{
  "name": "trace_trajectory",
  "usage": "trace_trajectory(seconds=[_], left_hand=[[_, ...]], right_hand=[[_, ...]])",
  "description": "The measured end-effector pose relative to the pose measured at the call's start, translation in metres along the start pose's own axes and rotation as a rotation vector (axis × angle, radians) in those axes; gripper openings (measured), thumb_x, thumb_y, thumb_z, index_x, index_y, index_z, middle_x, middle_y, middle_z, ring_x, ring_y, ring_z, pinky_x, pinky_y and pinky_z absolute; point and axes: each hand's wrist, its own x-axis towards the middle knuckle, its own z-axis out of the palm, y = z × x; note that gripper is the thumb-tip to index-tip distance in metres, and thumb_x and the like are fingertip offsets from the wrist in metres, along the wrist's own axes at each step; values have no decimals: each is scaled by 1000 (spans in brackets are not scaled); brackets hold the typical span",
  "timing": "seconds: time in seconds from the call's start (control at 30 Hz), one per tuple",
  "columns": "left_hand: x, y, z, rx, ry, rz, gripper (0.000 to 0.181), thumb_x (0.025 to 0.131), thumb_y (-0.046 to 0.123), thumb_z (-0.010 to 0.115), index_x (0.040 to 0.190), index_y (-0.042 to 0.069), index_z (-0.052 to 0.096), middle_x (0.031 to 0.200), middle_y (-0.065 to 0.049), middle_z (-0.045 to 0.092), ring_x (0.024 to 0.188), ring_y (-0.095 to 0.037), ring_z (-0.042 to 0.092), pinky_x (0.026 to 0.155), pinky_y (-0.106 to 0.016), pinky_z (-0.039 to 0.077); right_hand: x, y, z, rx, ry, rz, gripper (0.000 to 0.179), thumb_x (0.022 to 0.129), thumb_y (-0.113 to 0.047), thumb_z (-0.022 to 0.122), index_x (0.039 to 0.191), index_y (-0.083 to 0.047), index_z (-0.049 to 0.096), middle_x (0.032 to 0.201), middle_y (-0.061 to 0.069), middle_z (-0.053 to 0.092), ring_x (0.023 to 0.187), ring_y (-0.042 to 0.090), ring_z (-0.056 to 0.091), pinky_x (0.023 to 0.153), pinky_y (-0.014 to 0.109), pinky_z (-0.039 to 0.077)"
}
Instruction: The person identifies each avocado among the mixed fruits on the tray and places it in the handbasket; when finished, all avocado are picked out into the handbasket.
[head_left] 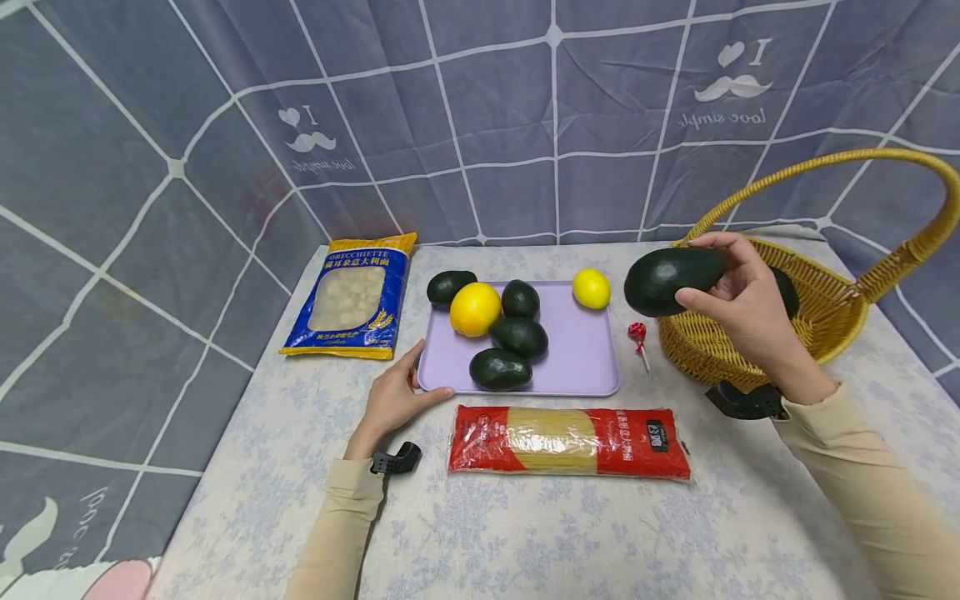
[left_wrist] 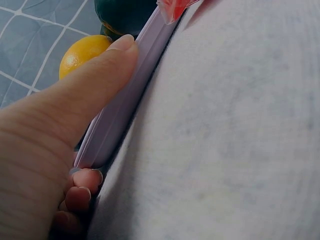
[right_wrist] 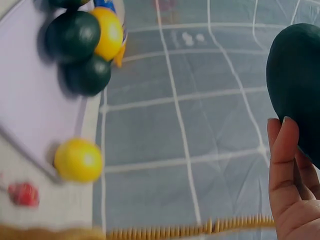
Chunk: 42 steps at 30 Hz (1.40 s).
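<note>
My right hand (head_left: 757,312) grips a large dark green avocado (head_left: 667,282) in the air, by the left rim of the wicker basket (head_left: 690,354). In the right wrist view the fingertips (right_wrist: 286,135) press against this avocado's side. My left hand (head_left: 392,402) holds the near left corner of the lilac tray (head_left: 581,362). Its thumb (left_wrist: 112,62) lies along the tray's front rim, and the other fingers curl at the left side. Several avocados (head_left: 501,369) and an orange-yellow fruit (head_left: 476,309) sit on the tray's left half; a lemon (head_left: 592,288) is at its far right corner.
Inside the basket another dark avocado (head_left: 784,292) shows partly behind my hand; the tall handle (head_left: 817,158) arches above. A red lollipop (head_left: 637,333) lies between tray and basket. Spaghetti (head_left: 570,442) lies before the tray, and an orecchiette bag (head_left: 351,296) at its left.
</note>
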Motion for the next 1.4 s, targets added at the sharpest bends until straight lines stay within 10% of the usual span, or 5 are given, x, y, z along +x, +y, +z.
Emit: trace_trajectory(seconds=[0.47,0.7,1.0,1.2,1.4], left_hand=[[0,-1,-2,4,8,0,98,70,49,80,146,6,36,73,-2,49,62,-16,42,57,-32,34],[0,0,-3,1,12,5,97,70,48,81,146,6,37,74,-2,49,63,-16,42,57,-32,34],[0,1,-2,-6,8,3,97,70,48,81,146,6,36,74,-2,49,63,-16,42,57,-32,34],[0,1,-1,-12,6,3,97,70,49,81,146,6,36,74,-2,49,63,-16,42,57,-32,34],[0,1,0,-11,2,3,97,70,49,81,146,6,37,73,-1,49,62,-15,42,57,-32,34]], right_hand=[[-10,-7,-63,-22,123,114,50,83,21,55,125,-5,50,113,9,46,90,11,60,70,19,50],[-1,-4,-93,-551,148,325,46,88,-6,67,124,-26,47,104,-1,47,77,2,55,62,13,44],[16,17,-124,-877,-35,483,61,85,-31,72,132,-14,39,116,13,42,90,16,48,66,23,41],[27,27,-130,-939,-202,578,79,82,-38,74,136,1,31,131,31,31,114,45,34,86,57,32],[33,39,-133,-1005,-249,559,77,78,-38,79,130,2,38,128,29,38,112,45,37,88,58,30]])
